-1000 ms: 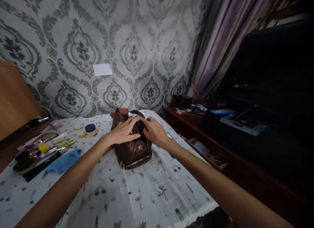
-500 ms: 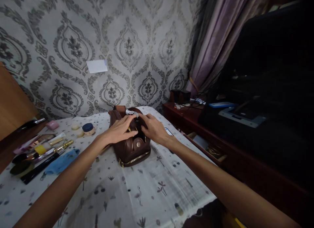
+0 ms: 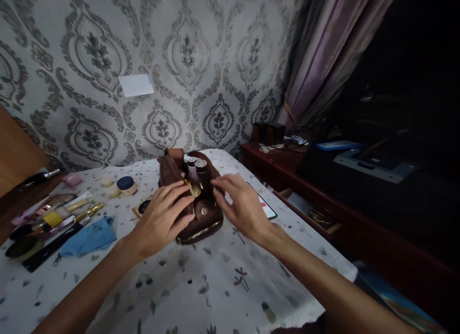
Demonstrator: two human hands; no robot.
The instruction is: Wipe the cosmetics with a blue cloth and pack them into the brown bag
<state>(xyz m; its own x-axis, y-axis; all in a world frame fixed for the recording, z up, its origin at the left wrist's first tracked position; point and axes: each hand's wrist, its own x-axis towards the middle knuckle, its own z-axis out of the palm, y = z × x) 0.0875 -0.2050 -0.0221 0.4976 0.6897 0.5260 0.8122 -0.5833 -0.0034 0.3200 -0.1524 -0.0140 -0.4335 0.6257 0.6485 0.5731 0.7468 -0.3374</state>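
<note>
A brown leather bag (image 3: 203, 226) stands on the cloth-covered table with its top unzipped. Several upright bottles with dark caps and shiny tops (image 3: 200, 166) show inside it, beside a yellowish item (image 3: 196, 188). My left hand (image 3: 161, 216) is over the bag's left side, fingers spread, with nothing in it. Off the bag's right side, my right hand (image 3: 240, 202) holds its fingers loosely curved and apart, also without an object. Whether the fingertips touch the leather, I cannot tell. A phone (image 3: 268, 209) lies partly behind my right hand.
Makeup items, including a blue-lidded jar (image 3: 125, 184), gold tube (image 3: 89, 212) and blue cloth (image 3: 89, 236), lie at the left. A square compact (image 3: 141, 207) sits partly behind my left hand. On the right, a dark red desk (image 3: 258, 154) has an open drawer (image 3: 312, 214).
Both hands have drawn back from the bag's opening and moved apart, toward me. The bottles inside, the phone and the compact show more now. My view has shifted slightly.
</note>
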